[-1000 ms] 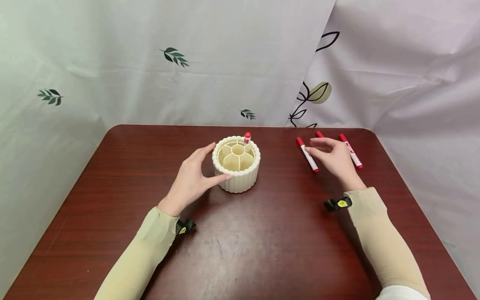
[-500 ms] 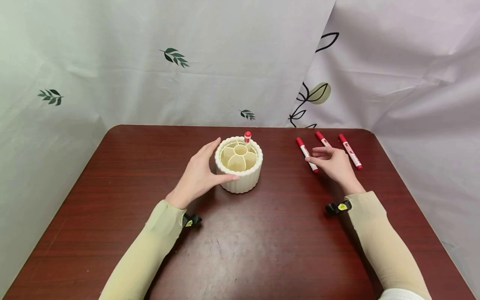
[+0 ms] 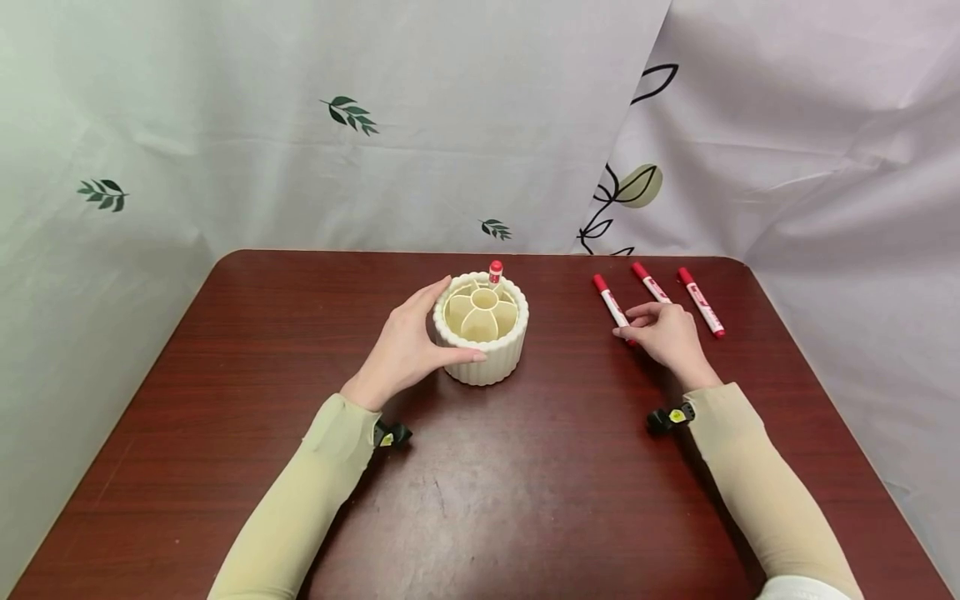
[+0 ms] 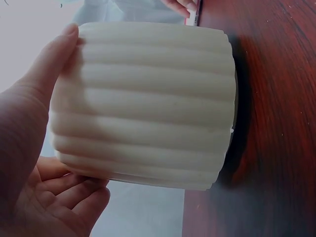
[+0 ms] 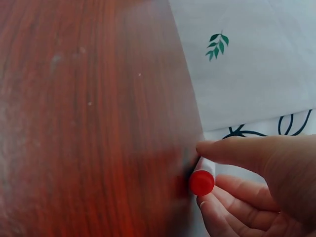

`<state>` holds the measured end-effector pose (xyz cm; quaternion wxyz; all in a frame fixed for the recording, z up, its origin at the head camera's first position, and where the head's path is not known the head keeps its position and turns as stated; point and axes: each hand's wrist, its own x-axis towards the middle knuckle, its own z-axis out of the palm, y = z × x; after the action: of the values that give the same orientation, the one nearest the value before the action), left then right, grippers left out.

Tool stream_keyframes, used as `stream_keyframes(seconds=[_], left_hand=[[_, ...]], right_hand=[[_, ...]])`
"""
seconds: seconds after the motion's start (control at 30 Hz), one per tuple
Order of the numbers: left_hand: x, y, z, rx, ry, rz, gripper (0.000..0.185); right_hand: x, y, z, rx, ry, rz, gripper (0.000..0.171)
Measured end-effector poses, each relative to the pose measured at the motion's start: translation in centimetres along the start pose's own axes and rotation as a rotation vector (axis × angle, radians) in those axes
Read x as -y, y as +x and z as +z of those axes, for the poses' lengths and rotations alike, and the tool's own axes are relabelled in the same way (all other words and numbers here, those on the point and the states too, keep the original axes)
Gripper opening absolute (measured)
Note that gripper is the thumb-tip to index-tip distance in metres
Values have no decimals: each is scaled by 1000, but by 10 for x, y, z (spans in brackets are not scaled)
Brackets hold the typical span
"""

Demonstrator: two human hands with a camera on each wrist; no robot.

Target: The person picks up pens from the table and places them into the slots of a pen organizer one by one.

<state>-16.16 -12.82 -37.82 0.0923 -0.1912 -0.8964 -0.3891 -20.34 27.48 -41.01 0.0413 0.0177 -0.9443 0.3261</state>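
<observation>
Nearest the camera, two forearms in pale olive sleeves reach out over the dark reddish-brown wooden table [image 3: 480, 500], each with a small black wrist camera strapped below the cuff.

The left hand [image 3: 405, 350] grips the cream ribbed round pen holder [image 3: 483, 354] from its left side: the thumb lies along the near wall and the fingers curve round the far rim. The left wrist view confirms this, with the thumb [image 4: 47, 74] pressed flat on the ribbing and the other fingers curled under the wall. The holder stands upright on the table, a little left of centre, and is divided into petal-shaped compartments around a central tube.

To the right, the right hand [image 3: 663, 333] rests on the table over the near end of the leftmost red-and-white marker pen [image 3: 611, 304]. In the right wrist view, thumb and fingertips pinch its red end [image 5: 202, 181]; the pen appears to lie on the table, not yet lifted.

Further back, one red-capped marker [image 3: 495, 273] already stands in a rear compartment of the holder. Two more red-and-white markers lie beyond the right hand, a middle one [image 3: 651, 284] and a rightmost one [image 3: 701, 302], apart from each other.

Judging from this, one pen is stowed and three remain outside, the first of them just being picked up.

Behind hangs a white leaf-printed curtain [image 3: 345, 150].
</observation>
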Motion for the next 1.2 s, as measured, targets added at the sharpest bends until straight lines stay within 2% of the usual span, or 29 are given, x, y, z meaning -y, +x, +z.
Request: stream_keyframes(seconds=[0.4,0.73,0.97,1.2], left_hand=[[0,0,0,8,8,-9,116],[0,0,1,-12,-1,-9,117],[-1,-1,0,-19,-2,-6,116],[0,1,1,-27,-2,4,116]], right_hand=[[-3,1,3,-16,-6,5,28],[-2,1,6,-158,-20,-16,19],[5,2,0,-220,83,-25,21],[16,2,-11,-266,106,3,25]])
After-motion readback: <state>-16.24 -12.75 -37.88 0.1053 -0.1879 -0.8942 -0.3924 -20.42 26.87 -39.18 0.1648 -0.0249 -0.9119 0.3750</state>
